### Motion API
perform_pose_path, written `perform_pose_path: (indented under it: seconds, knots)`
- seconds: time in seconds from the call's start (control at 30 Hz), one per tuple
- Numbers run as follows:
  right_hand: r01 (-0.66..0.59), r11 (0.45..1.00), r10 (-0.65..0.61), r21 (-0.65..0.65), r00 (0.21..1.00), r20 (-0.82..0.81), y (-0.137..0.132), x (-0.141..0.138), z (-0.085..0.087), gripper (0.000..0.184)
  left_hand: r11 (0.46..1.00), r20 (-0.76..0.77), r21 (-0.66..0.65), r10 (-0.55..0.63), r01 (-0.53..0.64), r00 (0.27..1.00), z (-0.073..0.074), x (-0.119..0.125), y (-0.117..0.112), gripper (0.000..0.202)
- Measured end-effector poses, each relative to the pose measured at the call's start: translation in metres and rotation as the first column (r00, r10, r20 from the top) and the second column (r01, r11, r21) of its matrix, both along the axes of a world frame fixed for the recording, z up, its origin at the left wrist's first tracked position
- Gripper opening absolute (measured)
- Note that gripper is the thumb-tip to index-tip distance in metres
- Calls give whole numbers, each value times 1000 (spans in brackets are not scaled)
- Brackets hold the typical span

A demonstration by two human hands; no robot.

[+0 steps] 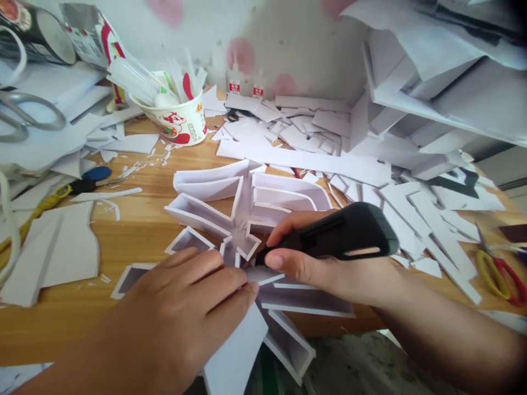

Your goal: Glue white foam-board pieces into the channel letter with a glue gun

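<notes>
My right hand [304, 247] grips a black utility knife [341, 230], its front end pointing left and down at the middle of a white foam board construction [242, 211]. The blade itself does not show. My left hand [193, 307] is closed over a white foam board piece [239, 351] at the near side, fingertips close to the knife's tip; its thumb is hidden. The construction is made of thin upright walls forming several open, hollow strokes. It lies on the wooden table, and its near part reaches past the table's edge.
A paper cup [173, 123] of white sticks and tubes stands at the back left. Foam board scraps [304, 129] cover the back and right. Grey-handled scissors [28, 118] lie left, yellow-and-red scissors [500, 277] right. Two small bottles [234, 85] stand by the wall. White box-like constructions [411, 109] are stacked at right.
</notes>
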State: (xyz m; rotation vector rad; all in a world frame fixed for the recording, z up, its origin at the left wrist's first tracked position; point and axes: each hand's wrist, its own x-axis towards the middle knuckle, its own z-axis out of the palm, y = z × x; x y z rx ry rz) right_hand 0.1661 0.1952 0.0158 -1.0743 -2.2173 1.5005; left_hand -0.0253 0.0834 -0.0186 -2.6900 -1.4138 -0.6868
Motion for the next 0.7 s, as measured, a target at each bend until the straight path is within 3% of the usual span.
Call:
perform_pose_path:
  seconds: [0.1, 0.3, 0.7]
  knots:
    - [-38, 999, 38, 0, 999, 0, -1, -2, -2, 23, 999, 18, 18, -38, 38, 999, 3, 3, 8, 41]
    - [-107, 985, 109, 137, 994, -1, 3, -3, -7, 25, 998, 33, -8, -69, 69, 997, 4, 3, 13, 35]
    - [-112, 988, 111, 110, 994, 10, 4, -1, -10, 28, 994, 53, -107, -29, 35, 998, -6, -2, 8, 19]
